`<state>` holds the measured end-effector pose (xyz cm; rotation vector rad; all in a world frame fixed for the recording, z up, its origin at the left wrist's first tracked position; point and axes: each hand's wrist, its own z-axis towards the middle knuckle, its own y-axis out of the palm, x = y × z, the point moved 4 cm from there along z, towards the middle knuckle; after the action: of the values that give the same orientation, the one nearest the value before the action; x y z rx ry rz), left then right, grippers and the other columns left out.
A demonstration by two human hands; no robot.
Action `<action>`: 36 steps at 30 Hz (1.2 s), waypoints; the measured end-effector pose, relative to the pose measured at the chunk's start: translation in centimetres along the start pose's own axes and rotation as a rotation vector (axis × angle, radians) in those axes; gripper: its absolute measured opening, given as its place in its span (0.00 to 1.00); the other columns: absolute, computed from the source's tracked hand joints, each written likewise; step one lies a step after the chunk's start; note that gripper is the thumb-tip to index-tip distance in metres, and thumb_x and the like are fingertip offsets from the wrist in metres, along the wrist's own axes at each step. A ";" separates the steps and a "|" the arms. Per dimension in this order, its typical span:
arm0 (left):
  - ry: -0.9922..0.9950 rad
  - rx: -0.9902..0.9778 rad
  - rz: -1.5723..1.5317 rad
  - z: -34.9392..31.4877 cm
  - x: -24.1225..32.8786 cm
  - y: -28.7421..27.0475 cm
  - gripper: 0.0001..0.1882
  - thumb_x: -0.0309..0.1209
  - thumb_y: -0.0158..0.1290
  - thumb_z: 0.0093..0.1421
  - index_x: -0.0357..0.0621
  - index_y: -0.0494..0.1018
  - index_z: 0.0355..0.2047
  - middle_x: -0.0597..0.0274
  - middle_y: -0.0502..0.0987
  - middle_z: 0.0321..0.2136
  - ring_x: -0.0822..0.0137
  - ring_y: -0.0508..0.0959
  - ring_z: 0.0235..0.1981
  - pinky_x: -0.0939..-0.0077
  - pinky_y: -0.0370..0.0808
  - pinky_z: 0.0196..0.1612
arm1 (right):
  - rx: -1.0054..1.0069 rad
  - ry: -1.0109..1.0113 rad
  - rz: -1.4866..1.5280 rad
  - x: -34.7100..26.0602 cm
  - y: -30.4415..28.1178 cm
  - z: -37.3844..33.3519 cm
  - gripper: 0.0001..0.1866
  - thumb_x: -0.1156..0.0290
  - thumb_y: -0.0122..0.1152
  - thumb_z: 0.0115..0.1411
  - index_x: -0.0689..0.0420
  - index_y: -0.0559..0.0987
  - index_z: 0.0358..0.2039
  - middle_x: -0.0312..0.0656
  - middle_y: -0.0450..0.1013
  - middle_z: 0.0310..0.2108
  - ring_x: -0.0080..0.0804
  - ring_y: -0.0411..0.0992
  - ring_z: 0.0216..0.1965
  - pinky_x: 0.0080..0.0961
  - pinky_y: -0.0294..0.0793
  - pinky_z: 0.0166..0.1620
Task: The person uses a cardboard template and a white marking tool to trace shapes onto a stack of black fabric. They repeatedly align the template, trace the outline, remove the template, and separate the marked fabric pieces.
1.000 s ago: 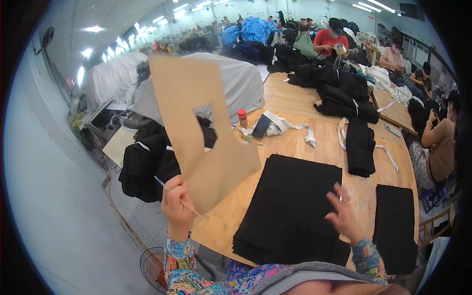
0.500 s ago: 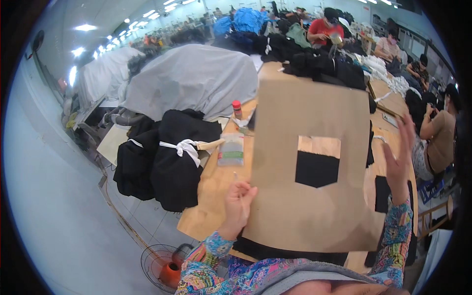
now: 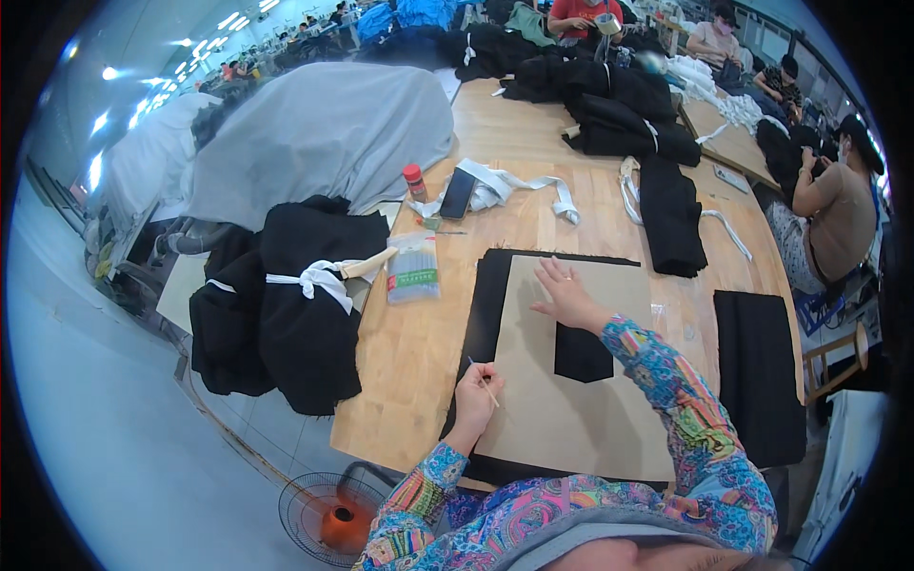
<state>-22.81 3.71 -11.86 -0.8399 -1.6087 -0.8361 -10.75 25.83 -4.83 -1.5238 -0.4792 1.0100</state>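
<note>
The cardboard template (image 3: 571, 381), held upright a moment ago, now lies flat on the black fabric piece (image 3: 490, 285). The right hand (image 3: 568, 297) presses its top edge with fingers spread, empty; the left hand (image 3: 476, 400), at the template's left edge, pinches a thin stick (image 3: 484, 385), so marking through the cutout looks possible.

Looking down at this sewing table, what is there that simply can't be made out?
All in the head view:
- Black cloth: mostly covered by the cardboard template.
- Thin stick in the left hand: too small to tell its kind.
- Right hand: its palm lies flat on the template, hiding what is beneath.
- Whatever lies under the grey cover.
- Floor fan: cut off by the lower edge.
</note>
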 end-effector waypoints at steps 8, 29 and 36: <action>0.048 -0.017 0.011 2.2 1.3 -0.4 0.13 0.13 0.53 0.53 0.40 0.65 0.35 0.60 0.74 0.45 0.79 0.75 0.30 0.84 0.73 0.34 | -0.104 0.093 0.021 0.6 4.3 4.0 0.40 0.48 0.53 0.59 0.61 0.57 0.63 0.50 0.49 0.67 0.45 0.45 0.69 0.55 0.44 0.65; -0.024 -0.005 -0.027 1.8 2.3 -0.2 0.11 0.15 0.52 0.54 0.38 0.65 0.36 0.57 0.72 0.52 0.80 0.72 0.26 0.82 0.70 0.31 | -0.135 0.082 0.018 0.5 5.2 6.2 0.40 0.47 0.54 0.59 0.61 0.58 0.62 0.49 0.49 0.67 0.45 0.46 0.68 0.58 0.44 0.64; -0.025 -0.010 0.020 2.0 1.8 -0.3 0.10 0.17 0.54 0.54 0.38 0.65 0.35 0.58 0.72 0.52 0.81 0.72 0.26 0.83 0.70 0.31 | -0.146 0.094 0.023 0.8 5.4 6.3 0.43 0.44 0.55 0.57 0.61 0.57 0.63 0.48 0.49 0.67 0.45 0.45 0.68 0.59 0.43 0.64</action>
<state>-24.37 5.43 -10.40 -0.8752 -1.6162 -0.8235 -16.66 28.92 -9.81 -1.7019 -0.4782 0.9333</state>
